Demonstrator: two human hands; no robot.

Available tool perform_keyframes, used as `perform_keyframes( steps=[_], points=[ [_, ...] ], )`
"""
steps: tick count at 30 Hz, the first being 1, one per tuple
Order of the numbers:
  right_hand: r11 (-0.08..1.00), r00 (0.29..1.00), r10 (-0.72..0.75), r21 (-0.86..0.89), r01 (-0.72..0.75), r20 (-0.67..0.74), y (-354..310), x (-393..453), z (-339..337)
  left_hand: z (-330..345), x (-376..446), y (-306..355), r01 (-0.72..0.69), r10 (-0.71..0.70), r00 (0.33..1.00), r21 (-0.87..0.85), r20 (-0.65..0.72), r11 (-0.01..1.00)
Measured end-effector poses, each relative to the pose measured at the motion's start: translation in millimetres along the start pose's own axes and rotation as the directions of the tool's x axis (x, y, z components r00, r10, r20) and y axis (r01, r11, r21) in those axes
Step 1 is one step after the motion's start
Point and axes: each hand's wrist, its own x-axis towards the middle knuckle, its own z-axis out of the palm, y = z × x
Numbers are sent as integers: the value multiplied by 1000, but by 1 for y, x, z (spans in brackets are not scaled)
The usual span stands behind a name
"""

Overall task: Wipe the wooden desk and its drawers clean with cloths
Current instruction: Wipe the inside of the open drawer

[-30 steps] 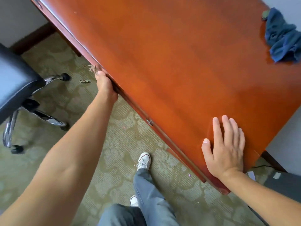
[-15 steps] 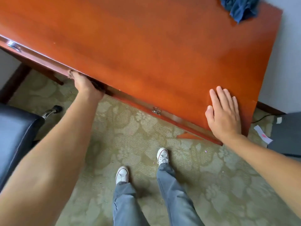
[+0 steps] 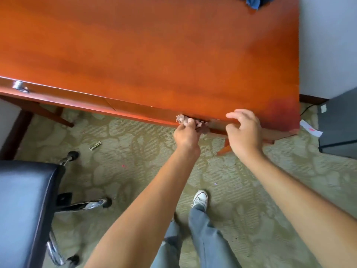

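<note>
The reddish wooden desk (image 3: 154,55) fills the upper part of the head view. My left hand (image 3: 186,135) grips a small pinkish cloth (image 3: 201,126) and holds it against the desk's front edge, near the right end. My right hand (image 3: 244,132) hovers just right of it at the same edge, fingers loosely curled and holding nothing. A blue cloth (image 3: 254,1) lies crumpled at the desk's far right corner, cut off by the frame. A metal drawer handle (image 3: 20,88) shows on the front at the far left.
A black office chair (image 3: 27,206) with chrome legs stands at the lower left. A dark box (image 3: 338,128) sits on the carpet right of the desk, with a paper slip (image 3: 311,130) beside it. A small piece of litter (image 3: 95,146) lies on the patterned carpet. My legs and shoe (image 3: 201,198) are below.
My left hand slid right along the desk's front edge, and the pinkish cloth now shows in its grip. My right hand lifted off the desktop and curled at the edge.
</note>
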Motion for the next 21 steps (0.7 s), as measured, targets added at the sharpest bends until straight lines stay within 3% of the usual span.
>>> perform_keyframes(
  steps=[2,5,8,9,11,12,14,17,21],
  points=[
    [993,1000,18,115,-19,10,-6,-35,18,2,-6,-5,-45,41,999,113,34,993],
    [893,976,158,400,-205,148,-8,-55,39,-4,-12,-18,-69,26,991,345,128,936],
    [467,879,289,745,-476,381,2,-59,45,-7,-22,-29,-165,-36,951,606,306,778],
    [410,857,332,759,-507,393,10,-58,45,-6,-25,-30,-216,-60,924,646,377,732],
    [411,833,442,751,-518,332,36,-50,37,-4,-31,-26,-237,-131,884,672,448,701],
    [389,811,506,762,-518,293,50,-45,28,-5,-30,-22,-229,-131,899,705,417,672],
    [329,727,664,804,-495,175,82,-27,6,-12,-16,-14,-244,-11,949,758,314,605],
    [346,630,777,820,-456,23,109,4,-23,-22,8,3,-243,144,969,704,199,667],
    [404,697,715,780,-477,56,88,20,0,-17,28,11,-298,226,954,709,197,639]
  ],
)
